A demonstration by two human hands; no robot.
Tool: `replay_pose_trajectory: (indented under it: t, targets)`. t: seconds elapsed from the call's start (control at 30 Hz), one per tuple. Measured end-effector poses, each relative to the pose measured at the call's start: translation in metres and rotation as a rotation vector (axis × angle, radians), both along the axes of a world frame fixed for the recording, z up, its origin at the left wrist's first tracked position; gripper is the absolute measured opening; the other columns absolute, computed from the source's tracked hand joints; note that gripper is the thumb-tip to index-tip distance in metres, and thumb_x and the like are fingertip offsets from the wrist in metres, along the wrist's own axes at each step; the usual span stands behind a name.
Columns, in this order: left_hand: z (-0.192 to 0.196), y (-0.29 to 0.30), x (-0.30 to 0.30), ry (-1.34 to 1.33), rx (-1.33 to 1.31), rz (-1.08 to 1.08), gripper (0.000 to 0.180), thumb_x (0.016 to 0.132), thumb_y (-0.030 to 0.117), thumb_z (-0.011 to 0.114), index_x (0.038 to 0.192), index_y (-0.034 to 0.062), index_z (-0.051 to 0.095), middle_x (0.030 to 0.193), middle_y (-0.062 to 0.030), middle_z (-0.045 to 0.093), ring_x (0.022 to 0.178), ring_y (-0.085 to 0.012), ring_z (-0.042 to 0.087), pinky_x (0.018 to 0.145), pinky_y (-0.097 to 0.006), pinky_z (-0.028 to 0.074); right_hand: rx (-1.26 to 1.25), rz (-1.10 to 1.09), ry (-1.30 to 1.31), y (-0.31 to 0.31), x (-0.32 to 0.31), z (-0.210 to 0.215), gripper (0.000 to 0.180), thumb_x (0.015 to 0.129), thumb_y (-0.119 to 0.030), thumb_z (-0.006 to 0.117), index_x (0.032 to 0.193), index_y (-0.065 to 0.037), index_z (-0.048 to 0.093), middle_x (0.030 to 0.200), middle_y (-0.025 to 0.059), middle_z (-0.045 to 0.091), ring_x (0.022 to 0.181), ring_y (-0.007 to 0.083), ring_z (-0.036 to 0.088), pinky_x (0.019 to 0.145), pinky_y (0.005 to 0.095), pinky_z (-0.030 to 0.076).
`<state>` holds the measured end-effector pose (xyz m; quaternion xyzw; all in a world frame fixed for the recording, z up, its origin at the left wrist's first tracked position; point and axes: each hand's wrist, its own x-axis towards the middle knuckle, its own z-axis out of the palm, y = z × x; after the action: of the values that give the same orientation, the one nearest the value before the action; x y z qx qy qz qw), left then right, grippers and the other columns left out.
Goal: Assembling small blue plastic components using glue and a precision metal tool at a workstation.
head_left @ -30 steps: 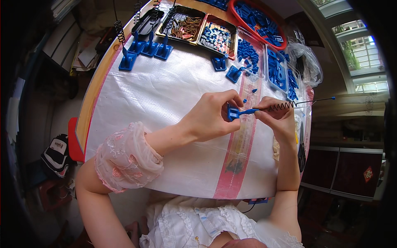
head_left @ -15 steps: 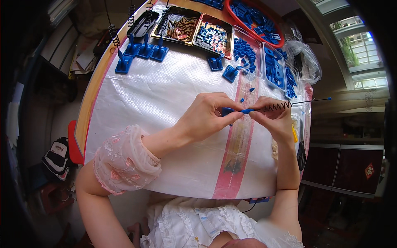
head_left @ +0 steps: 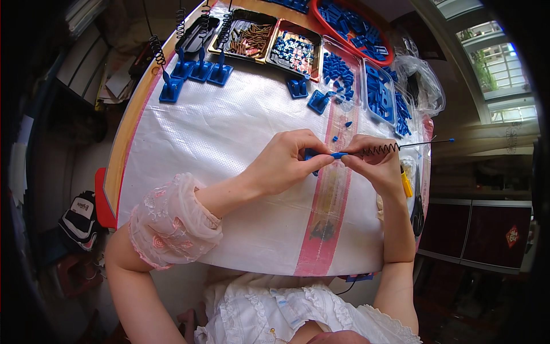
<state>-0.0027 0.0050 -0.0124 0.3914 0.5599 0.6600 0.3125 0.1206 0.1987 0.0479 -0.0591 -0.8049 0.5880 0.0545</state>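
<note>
My left hand [head_left: 289, 153] pinches a blue plastic base piece [head_left: 309, 154], mostly hidden behind the fingers. My right hand [head_left: 375, 163] grips the near end of a black coiled spring wire [head_left: 381, 150], which runs out to the right as a thin straight rod with a blue tip [head_left: 451, 140]. Between both sets of fingertips a slim blue connector [head_left: 338, 155] shows, joining the base side to the spring side. Just beyond the hands two small blue pieces, a pointed cap [head_left: 348, 124] and a smaller bit [head_left: 335, 139], lie on the white sheet.
Several blue stands with upright springs [head_left: 171, 90] occupy the far left. Behind are trays of brass-coloured screws [head_left: 252, 39] and small nuts [head_left: 295, 49], clear boxes of blue parts [head_left: 379, 97] and a red basin [head_left: 391, 57]. A yellow-handled tool [head_left: 407, 184] lies beside my right forearm.
Both hands have shifted slightly left, still holding the joined blue parts. The spring and its blue tip moved left and a little downward with them.
</note>
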Motion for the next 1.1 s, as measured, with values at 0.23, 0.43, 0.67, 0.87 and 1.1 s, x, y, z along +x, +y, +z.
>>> replay_pose_trajectory:
  t: [0.23, 0.43, 0.67, 0.87, 1.1]
  targets:
    - [0.000, -0.001, 0.000, 0.008, -0.004, -0.007, 0.020, 0.092, 0.017, 0.073, 0.097, -0.0023, 0.074, 0.091, -0.0064, 0.067, 0.072, -0.0112, 0.060, 0.064, -0.026, 0.047, 0.013, 0.005, -0.021, -0.001, 0.000, 0.001, 0.014, 0.083, 0.004, 0.077, 0.096, 0.003, 0.074, 0.090, 0.0069, 0.071, 0.082, 0.0096, 0.066, 0.068, 0.0207, 0.050]
    - [-0.002, -0.001, 0.001, -0.024, 0.004, -0.030, 0.020, 0.093, 0.016, 0.071, 0.100, -0.0023, 0.074, 0.095, -0.0076, 0.067, 0.077, -0.0128, 0.061, 0.068, -0.027, 0.048, 0.010, -0.007, -0.033, -0.001, -0.001, -0.002, 0.014, 0.082, 0.004, 0.078, 0.096, 0.003, 0.075, 0.089, 0.0055, 0.070, 0.079, 0.0074, 0.062, 0.066, 0.0201, 0.048]
    - [0.000, -0.001, 0.000, 0.025, -0.058, -0.043, 0.020, 0.094, 0.017, 0.071, 0.101, -0.0011, 0.075, 0.095, -0.0080, 0.067, 0.080, -0.0159, 0.062, 0.071, -0.028, 0.048, -0.024, -0.024, -0.064, 0.003, 0.000, -0.008, 0.013, 0.081, 0.003, 0.079, 0.093, 0.003, 0.075, 0.088, 0.0048, 0.070, 0.078, 0.0058, 0.061, 0.065, 0.0188, 0.045]
    - [-0.007, -0.001, 0.002, 0.100, -0.017, -0.025, 0.014, 0.094, 0.009, 0.070, 0.103, -0.0013, 0.073, 0.093, -0.0019, 0.063, 0.078, -0.0069, 0.055, 0.067, -0.023, 0.044, -0.019, -0.003, -0.050, 0.001, -0.001, -0.011, 0.010, 0.080, 0.003, 0.079, 0.090, 0.003, 0.075, 0.088, 0.0044, 0.070, 0.076, 0.0063, 0.061, 0.065, 0.0193, 0.045]
    - [0.002, -0.002, 0.004, 0.129, -0.047, -0.003, 0.012, 0.093, 0.006, 0.070, 0.103, -0.0008, 0.073, 0.094, -0.0025, 0.064, 0.074, -0.0071, 0.053, 0.064, -0.023, 0.043, 0.022, 0.005, 0.002, 0.004, 0.000, -0.013, 0.010, 0.080, 0.001, 0.080, 0.088, 0.002, 0.075, 0.086, 0.0047, 0.069, 0.074, 0.0058, 0.059, 0.063, 0.0199, 0.044]
